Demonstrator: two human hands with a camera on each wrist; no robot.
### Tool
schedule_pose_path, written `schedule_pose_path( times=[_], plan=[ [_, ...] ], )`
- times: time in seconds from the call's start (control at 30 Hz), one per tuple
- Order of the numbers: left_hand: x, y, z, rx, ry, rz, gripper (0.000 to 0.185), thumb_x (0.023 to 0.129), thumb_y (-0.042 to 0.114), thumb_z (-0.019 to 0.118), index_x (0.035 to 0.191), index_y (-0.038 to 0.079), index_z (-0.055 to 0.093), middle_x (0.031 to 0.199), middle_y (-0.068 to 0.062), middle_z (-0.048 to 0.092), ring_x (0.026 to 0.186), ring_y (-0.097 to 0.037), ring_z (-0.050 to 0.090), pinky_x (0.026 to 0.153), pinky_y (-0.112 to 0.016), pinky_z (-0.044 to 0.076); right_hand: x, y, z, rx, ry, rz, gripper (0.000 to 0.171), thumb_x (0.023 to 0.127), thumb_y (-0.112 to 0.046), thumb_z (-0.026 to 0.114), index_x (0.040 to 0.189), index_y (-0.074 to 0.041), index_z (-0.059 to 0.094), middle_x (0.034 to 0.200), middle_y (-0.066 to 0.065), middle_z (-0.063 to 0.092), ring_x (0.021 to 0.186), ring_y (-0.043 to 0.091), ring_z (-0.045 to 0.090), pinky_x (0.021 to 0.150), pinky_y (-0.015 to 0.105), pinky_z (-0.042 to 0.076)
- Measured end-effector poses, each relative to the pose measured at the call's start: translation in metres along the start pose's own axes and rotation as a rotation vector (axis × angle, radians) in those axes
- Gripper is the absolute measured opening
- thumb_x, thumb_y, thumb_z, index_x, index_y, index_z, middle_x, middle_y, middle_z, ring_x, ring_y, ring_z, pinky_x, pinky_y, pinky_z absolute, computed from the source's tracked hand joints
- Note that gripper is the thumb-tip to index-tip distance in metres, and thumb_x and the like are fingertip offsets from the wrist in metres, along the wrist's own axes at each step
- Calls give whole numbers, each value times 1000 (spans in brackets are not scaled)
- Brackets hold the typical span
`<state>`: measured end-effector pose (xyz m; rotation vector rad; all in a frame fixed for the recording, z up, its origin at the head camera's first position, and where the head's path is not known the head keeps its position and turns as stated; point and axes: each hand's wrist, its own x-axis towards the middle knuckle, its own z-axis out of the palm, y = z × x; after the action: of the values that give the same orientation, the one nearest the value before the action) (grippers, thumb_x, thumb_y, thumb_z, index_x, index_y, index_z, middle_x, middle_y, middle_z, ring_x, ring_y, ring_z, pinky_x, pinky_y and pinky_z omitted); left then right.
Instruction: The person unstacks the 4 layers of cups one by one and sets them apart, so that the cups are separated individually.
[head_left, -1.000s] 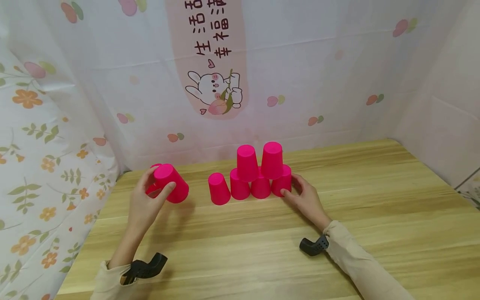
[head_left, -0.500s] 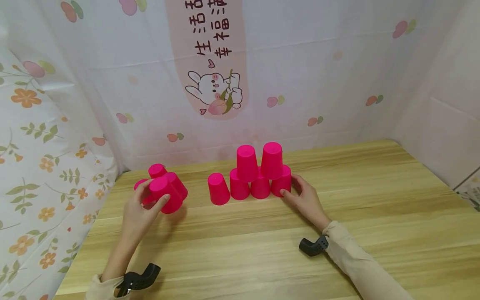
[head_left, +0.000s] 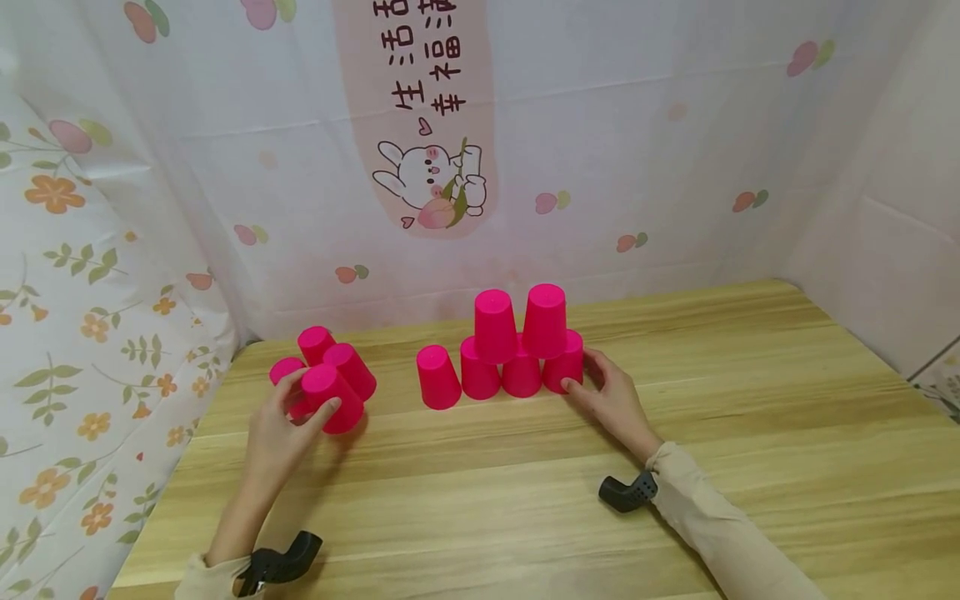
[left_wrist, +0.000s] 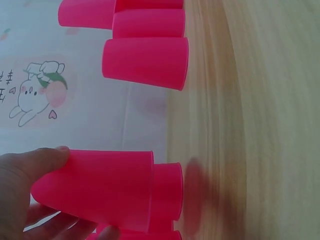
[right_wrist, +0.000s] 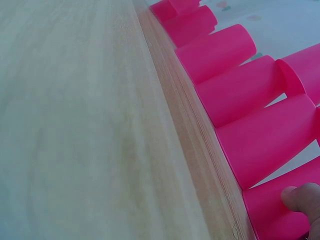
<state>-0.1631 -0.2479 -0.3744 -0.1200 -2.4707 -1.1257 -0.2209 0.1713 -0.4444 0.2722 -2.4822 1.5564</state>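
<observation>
My left hand [head_left: 309, 400] grips a pink cup [head_left: 332, 400] upside down just above the table's left side; in the left wrist view the left hand [left_wrist: 75, 195] has thumb and fingers wrapped round this cup [left_wrist: 100, 185]. Three more pink cups [head_left: 351, 369] stand close behind it. At the centre stands a cup pyramid [head_left: 517, 342]: a bottom row of several upside-down cups with two on top. My right hand [head_left: 582, 372] holds the rightmost bottom cup [head_left: 564, 365], thumb in front and fingers behind; the right wrist view shows a fingertip [right_wrist: 300, 197] on that cup [right_wrist: 277, 215].
The wooden table [head_left: 525, 483] is walled by patterned cloth at the back [head_left: 600, 167], the left [head_left: 90, 317] and the right [head_left: 885, 233]. A single cup [head_left: 438, 377] at the row's left end has nothing on it.
My left hand has drawn its cup down and toward me, uncovering three cups behind it. The right hand and the pyramid have not moved.
</observation>
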Motion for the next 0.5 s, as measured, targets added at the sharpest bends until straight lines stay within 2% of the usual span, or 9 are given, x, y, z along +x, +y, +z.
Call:
schedule_pose_path(
  times=[0.13,0.27,0.37,0.5],
  plan=[
    [1,-3,2,29,-15,-9,53,78,13,75,122,-3,51,109,-23,61,96,-36,61,67,-12,48,0,1,0,5,-5,3,57,83,-17,70,131,2,45,130,20,50,120,34,47,100,43,37],
    [2,-6,4,57,-32,-25,54,79,13,75,122,-5,50,110,-25,61,97,-37,60,72,-34,55,0,2,0,1,-8,9,58,83,-18,70,131,2,45,131,20,49,120,34,47,101,43,37],
    [3,-8,5,62,-42,-33,54,79,13,74,122,-6,49,111,-26,60,98,-38,59,77,-47,52,1,3,0,2,-8,13,58,83,-19,70,132,1,46,131,20,49,120,34,47,101,43,37],
    [5,-8,6,57,-53,-49,55,79,13,74,123,-7,48,112,-26,59,100,-39,58,83,-50,48,2,3,0,7,-9,17,58,84,-19,70,132,1,45,131,20,49,120,34,47,101,43,37]
  ],
)
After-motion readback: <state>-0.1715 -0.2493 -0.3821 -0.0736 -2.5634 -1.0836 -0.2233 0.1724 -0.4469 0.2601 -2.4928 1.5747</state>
